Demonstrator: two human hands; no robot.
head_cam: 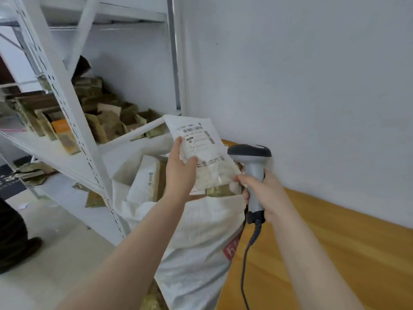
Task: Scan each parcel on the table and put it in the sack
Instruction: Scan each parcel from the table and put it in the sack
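Note:
My left hand (180,168) grips a white plastic parcel (202,142) with a printed shipping label, holding it above the open mouth of the white woven sack (201,238). The label faces me. My right hand (264,193) holds the grey barcode scanner (253,166) by its handle, just right of the parcel, with its dark head level with the label. The scanner's coiled cable (247,260) hangs down in front of the sack. Inside the sack lie other parcels (147,175), white and brown.
A wooden table (324,253) runs along the white wall at the right, beside the sack. A white metal shelf rack (73,121) at the left holds several brown-green packets. A person's dark trouser leg and shoe (15,242) stand at the far left on the floor.

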